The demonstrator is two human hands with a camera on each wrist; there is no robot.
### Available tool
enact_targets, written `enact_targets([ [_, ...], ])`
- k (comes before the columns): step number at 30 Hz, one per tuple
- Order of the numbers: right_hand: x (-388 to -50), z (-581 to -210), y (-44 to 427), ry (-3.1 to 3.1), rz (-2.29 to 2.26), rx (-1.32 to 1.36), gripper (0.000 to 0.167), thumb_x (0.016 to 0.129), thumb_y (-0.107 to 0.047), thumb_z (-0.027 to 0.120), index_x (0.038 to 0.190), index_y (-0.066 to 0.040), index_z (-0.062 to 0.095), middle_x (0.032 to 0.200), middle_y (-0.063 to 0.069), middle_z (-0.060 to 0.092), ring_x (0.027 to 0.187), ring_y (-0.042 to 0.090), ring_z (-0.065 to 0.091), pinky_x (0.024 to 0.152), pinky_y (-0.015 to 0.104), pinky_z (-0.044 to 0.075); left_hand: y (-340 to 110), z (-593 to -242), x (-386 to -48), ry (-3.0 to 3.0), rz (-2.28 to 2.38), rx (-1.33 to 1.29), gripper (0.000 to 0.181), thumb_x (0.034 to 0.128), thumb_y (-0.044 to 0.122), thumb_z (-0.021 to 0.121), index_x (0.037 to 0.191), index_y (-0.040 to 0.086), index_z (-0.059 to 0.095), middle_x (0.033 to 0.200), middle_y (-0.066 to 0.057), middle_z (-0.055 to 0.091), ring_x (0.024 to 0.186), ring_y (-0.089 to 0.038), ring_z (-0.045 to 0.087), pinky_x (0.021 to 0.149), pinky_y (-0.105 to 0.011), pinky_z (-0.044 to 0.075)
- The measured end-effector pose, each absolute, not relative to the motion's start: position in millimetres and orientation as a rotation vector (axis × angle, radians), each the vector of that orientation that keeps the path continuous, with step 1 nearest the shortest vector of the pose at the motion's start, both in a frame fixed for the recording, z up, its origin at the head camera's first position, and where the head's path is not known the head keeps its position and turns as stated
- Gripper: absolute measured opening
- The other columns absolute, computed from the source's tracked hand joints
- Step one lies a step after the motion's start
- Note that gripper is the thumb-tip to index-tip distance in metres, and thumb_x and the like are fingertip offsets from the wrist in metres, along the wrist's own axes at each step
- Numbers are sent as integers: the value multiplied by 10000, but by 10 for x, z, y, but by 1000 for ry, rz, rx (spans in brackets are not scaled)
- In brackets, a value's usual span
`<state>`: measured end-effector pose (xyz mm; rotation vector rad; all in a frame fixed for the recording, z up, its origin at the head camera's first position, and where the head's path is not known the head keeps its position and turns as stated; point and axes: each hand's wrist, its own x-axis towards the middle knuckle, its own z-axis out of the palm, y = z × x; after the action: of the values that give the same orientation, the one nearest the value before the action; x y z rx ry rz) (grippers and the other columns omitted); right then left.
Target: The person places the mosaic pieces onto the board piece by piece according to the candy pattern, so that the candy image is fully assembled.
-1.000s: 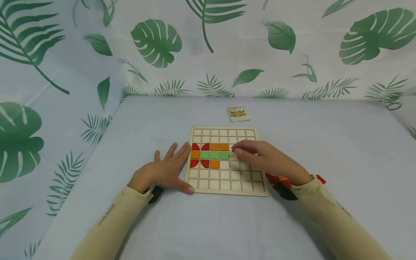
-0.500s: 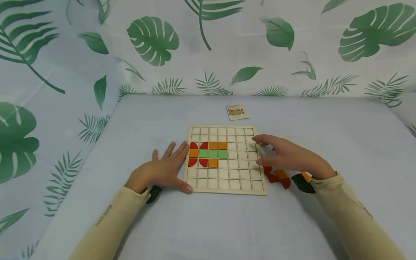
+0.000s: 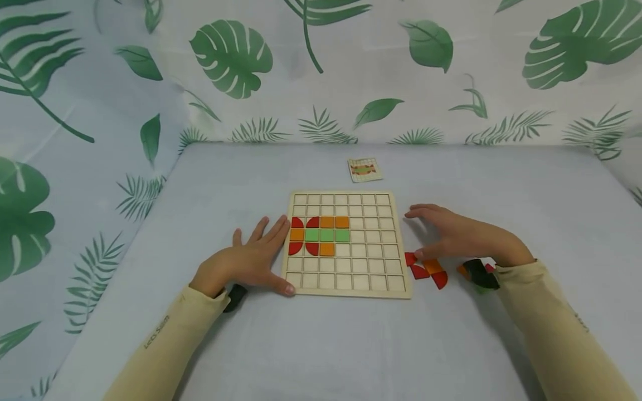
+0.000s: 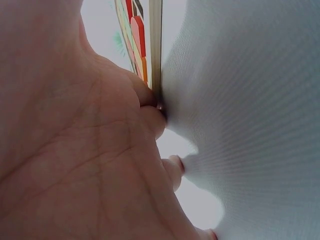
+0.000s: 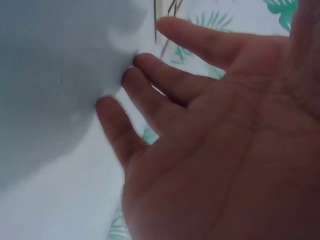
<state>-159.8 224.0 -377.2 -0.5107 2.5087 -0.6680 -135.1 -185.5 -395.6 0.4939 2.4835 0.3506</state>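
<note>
A square wooden grid board (image 3: 373, 267) lies flat on the table, with red, orange and green tiles in its left cells. My left hand (image 3: 251, 262) rests spread at the board's left edge, thumb at the near corner; the left wrist view shows its fingers against the board's side (image 4: 156, 45). To the right of the board hovers my right hand (image 3: 461, 236), fingers loosely extended and holding nothing, as the right wrist view of the palm (image 5: 225, 140) also shows. Under and beside its thumb lie loose red tiles (image 3: 439, 279) and an orange tile (image 3: 434, 267).
A small pattern card (image 3: 365, 170) lies behind the board. More loose tiles, one of them orange (image 3: 463, 272), are partly hidden by the black wrist camera (image 3: 482, 274) on my right wrist. A leaf-printed cloth (image 3: 351, 72) hangs behind the table.
My right hand has moved from over the board's grid rightward, off the board, to above the loose tiles. My left hand has kept its place at the board's edge.
</note>
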Motion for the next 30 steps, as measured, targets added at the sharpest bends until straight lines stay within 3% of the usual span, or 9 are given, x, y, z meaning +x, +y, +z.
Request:
enact_targets([
  [8,-1576,-3769,2354,2466,-632,-543,887,859,-285,904,1601,-84,462,1763,181,155,1580,501,127,1174,739,256,-1868,-3933,-1342,2483,359,497,1394,812,616,881,1726,105,-40,1795,-44,-113,1619,-376,-175,1165,-795,-77],
  [18,-1673,-3853,2437,2562,-620,-468,728,961,-355,824,1539,-47,507,1719,254,236,1551,516,199,1189,717,244,-1863,-3942,-1342,2481,364,505,1390,813,616,879,1726,106,-37,1796,-45,-110,1619,-375,-173,1165,-794,-78],
  [21,-1672,-3855,2428,2554,-656,-424,630,933,-286,851,1441,-49,564,1709,273,245,1528,524,220,1176,724,268,-1862,-3949,-1343,2481,371,505,1389,812,618,878,1727,107,-34,1797,-47,-105,1620,-378,-169,1165,-794,-79],
  [27,-1675,-3861,2382,2630,-668,-500,212,925,-93,817,1078,-80,671,1625,315,362,1442,536,352,1116,677,410,-1864,-3947,-1340,2485,365,505,1389,812,617,878,1727,108,-34,1797,-47,-101,1620,-376,-168,1165,-794,-77],
  [30,-1684,-3861,2363,2688,-642,-572,178,911,-65,833,1006,-67,682,1526,328,464,1377,538,422,1085,659,450,-1863,-3948,-1340,2486,369,503,1388,811,616,879,1727,108,-31,1798,-48,-96,1621,-377,-165,1166,-793,-78],
])
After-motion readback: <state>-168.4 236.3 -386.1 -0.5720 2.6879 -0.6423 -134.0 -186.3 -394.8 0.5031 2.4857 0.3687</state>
